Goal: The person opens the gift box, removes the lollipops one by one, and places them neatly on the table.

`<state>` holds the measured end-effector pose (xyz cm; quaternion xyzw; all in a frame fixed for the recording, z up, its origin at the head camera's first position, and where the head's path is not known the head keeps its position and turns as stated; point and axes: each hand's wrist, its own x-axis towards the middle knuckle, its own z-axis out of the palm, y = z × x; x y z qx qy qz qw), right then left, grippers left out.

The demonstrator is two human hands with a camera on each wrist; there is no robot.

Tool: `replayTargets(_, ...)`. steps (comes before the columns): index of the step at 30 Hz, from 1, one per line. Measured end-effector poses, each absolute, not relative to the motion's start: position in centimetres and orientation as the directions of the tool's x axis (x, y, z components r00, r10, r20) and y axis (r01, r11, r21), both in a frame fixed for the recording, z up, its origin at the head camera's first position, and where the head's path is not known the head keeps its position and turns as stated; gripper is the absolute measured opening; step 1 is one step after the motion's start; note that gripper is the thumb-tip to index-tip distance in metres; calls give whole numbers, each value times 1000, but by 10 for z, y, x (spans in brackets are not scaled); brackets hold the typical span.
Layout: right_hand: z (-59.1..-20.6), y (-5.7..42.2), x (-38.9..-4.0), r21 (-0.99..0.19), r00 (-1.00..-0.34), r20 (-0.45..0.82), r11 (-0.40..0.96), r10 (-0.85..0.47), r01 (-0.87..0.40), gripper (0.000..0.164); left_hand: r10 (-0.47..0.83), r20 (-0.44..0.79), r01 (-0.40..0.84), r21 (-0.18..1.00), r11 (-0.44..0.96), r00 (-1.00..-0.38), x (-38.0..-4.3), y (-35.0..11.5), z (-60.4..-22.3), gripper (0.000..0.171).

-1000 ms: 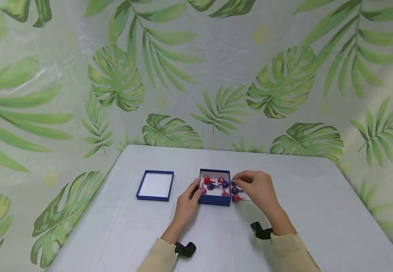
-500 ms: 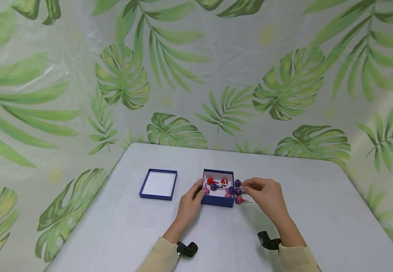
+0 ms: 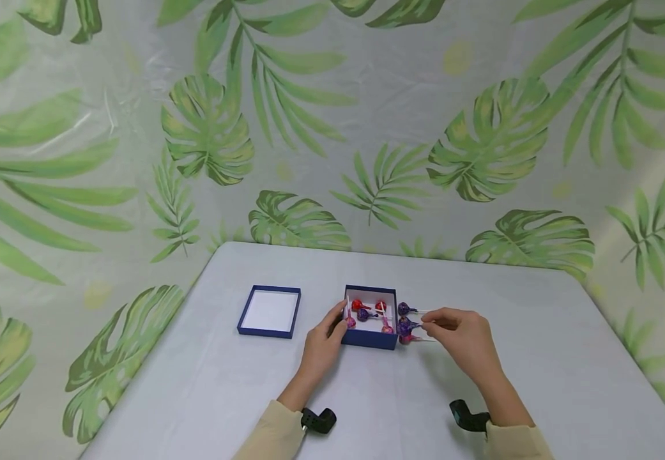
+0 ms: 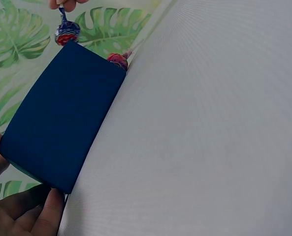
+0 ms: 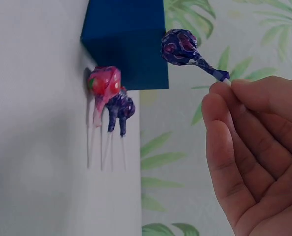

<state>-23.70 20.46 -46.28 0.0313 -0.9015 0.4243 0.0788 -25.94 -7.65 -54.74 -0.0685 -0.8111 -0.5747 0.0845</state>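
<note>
My right hand (image 3: 463, 338) pinches the white stick of a purple-wrapped lollipop (image 5: 179, 46), held up just right of the blue box (image 3: 369, 339). The remaining fingers are loosely bent beneath. Around the left side of the box my left hand (image 3: 322, 348) grips the wall, with thumb and fingers at its corner in the left wrist view. Inside the box lie several lollipops, among them a red lollipop (image 3: 357, 305) and a purple lollipop (image 3: 363, 315). Against its right side a pink lollipop (image 5: 105, 82) and purple lollipops (image 5: 120, 104) rest on the table, sticks pointing away.
A shallow square lid (image 3: 266, 333) with a blue rim and white inside lies left of the box. Both stand on a white-covered table (image 3: 378, 402). Behind it hangs a leaf-patterned sheet (image 3: 389, 96).
The right hand has moved right, carrying the purple lollipop from over the box's right edge to outside it. The left hand stays on the box. The head view has shifted slightly.
</note>
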Motion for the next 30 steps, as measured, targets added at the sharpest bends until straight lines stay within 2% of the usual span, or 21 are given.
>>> replayTargets(9, -470, 213, -233, -751, -989, 146, 651, -4, -113, 12, 11, 205, 196, 917, 346, -979, -261, -77, -550, 44)
replayTargets(30, -495, 210, -235, -759, -1000, 21, 651, -10, -23, 9, 31, 221, 218, 917, 335, -975, -260, -77, -548, 45)
